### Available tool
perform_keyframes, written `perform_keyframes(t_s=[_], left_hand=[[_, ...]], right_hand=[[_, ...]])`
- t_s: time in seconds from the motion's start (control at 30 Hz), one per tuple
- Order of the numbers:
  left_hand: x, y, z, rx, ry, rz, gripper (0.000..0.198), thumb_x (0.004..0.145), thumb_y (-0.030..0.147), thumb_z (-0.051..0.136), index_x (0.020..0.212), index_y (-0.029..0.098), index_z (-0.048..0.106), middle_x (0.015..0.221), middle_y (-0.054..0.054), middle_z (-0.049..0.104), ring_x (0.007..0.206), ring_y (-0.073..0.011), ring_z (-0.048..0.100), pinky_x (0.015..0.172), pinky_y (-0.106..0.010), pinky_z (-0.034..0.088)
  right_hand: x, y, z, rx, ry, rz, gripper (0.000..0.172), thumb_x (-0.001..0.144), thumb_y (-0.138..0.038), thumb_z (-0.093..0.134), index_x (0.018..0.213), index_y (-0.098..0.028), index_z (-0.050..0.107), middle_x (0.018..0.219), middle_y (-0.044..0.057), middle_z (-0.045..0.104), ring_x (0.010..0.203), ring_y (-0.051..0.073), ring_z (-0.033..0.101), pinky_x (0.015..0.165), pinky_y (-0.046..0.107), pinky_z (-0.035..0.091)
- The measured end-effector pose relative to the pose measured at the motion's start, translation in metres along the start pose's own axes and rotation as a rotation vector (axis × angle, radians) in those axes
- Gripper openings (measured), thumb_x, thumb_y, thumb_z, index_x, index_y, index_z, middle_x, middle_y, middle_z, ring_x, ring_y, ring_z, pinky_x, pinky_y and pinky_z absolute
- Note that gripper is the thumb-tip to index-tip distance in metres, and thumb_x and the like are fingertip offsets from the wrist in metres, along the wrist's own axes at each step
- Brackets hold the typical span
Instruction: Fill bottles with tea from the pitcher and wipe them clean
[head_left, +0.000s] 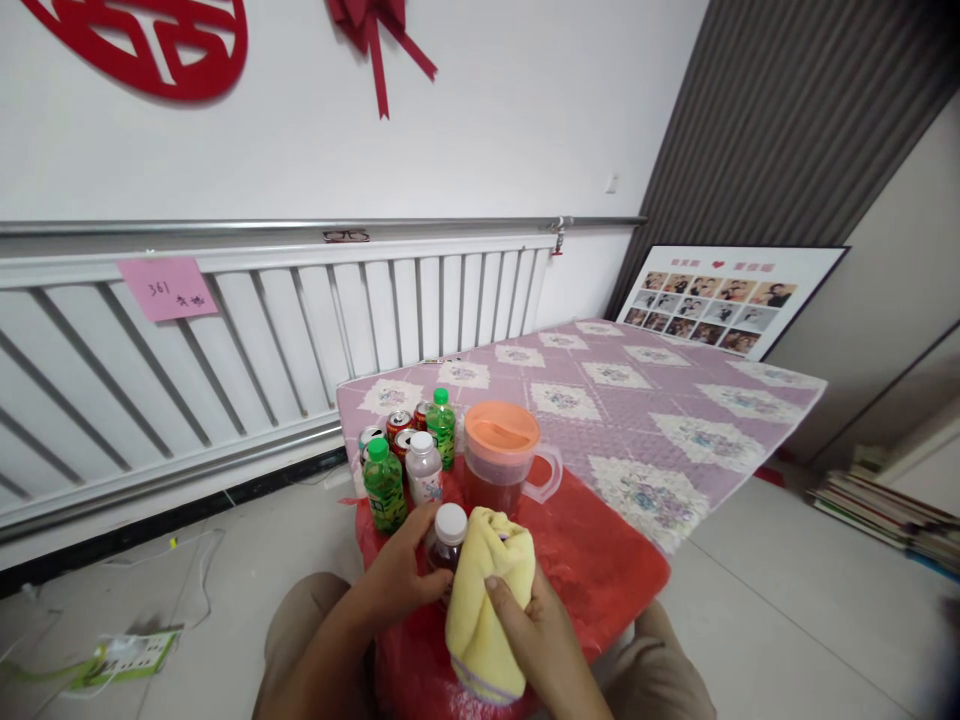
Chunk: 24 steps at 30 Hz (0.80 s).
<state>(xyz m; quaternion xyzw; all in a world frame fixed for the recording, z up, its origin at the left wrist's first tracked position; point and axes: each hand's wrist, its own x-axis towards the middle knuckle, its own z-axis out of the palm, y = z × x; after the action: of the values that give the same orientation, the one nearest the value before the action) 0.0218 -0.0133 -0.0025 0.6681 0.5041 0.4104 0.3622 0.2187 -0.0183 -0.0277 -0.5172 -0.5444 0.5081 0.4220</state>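
My left hand [409,565] is wrapped round a dark bottle with a white cap [450,525], standing on the red plastic sheet [600,560]. In my right hand [529,615] is a folded yellow cloth [487,590], gripped with the thumb across its front. The cloth is right beside the bottle and hides part of it; whether they touch I cannot tell. Just behind stands a clear pitcher [491,480] with an orange lid and brown liquid inside. To its left are two green bottles [385,490], a white-capped bottle [424,470] and several drink cans [400,425].
A purple patterned tablecloth [562,400] covers the table beyond the red sheet. Along the wall runs a white radiator [262,340] with a pink note [168,288]. A photo board [727,300] leans at the back right. A power strip [135,655] lies on the floor at left.
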Motion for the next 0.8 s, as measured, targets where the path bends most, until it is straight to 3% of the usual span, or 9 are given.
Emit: perform_keyframes(t_s=[0.3, 0.47, 0.6, 0.8], left_hand=[[-0.007, -0.002, 0.027, 0.164, 0.256, 0.107, 0.055, 0.066, 0.009, 0.062, 0.119, 0.020, 0.049, 0.115, -0.009, 0.055, 0.109, -0.0256, 0.054, 0.097, -0.043, 0.045], [-0.009, -0.002, 0.034, 0.205, 0.330, 0.095, 0.050, 0.065, 0.011, 0.063, 0.113, 0.019, 0.052, 0.111, -0.009, 0.056, 0.106, -0.0258, 0.055, 0.094, -0.042, 0.047], [-0.009, -0.002, 0.035, 0.200, 0.348, 0.102, 0.048, 0.065, 0.012, 0.064, 0.112, 0.019, 0.053, 0.110, -0.009, 0.057, 0.106, -0.0255, 0.056, 0.094, -0.041, 0.047], [-0.010, 0.004, 0.031, 0.170, 0.315, 0.052, 0.042, 0.070, 0.018, 0.067, 0.110, 0.021, 0.055, 0.110, -0.009, 0.058, 0.104, -0.0255, 0.056, 0.090, -0.040, 0.048]], right_hand=[[0.002, -0.012, 0.002, -0.210, 0.061, -0.109, 0.062, 0.071, -0.040, 0.067, 0.126, -0.016, 0.053, 0.118, 0.012, 0.068, 0.106, 0.029, 0.065, 0.091, 0.040, 0.051], [0.003, -0.014, 0.005, -0.312, 0.126, -0.252, 0.044, 0.075, -0.030, 0.061, 0.117, -0.018, 0.058, 0.113, 0.011, 0.068, 0.104, 0.026, 0.064, 0.091, 0.037, 0.051], [-0.002, -0.017, 0.003, -0.397, 0.084, -0.348, 0.032, 0.077, -0.023, 0.055, 0.108, -0.019, 0.061, 0.106, 0.009, 0.068, 0.098, 0.023, 0.065, 0.085, 0.033, 0.052], [-0.020, -0.030, -0.005, -0.416, -0.088, -0.404, 0.035, 0.081, -0.021, 0.053, 0.115, -0.019, 0.058, 0.107, 0.008, 0.066, 0.100, 0.023, 0.063, 0.086, 0.033, 0.052]])
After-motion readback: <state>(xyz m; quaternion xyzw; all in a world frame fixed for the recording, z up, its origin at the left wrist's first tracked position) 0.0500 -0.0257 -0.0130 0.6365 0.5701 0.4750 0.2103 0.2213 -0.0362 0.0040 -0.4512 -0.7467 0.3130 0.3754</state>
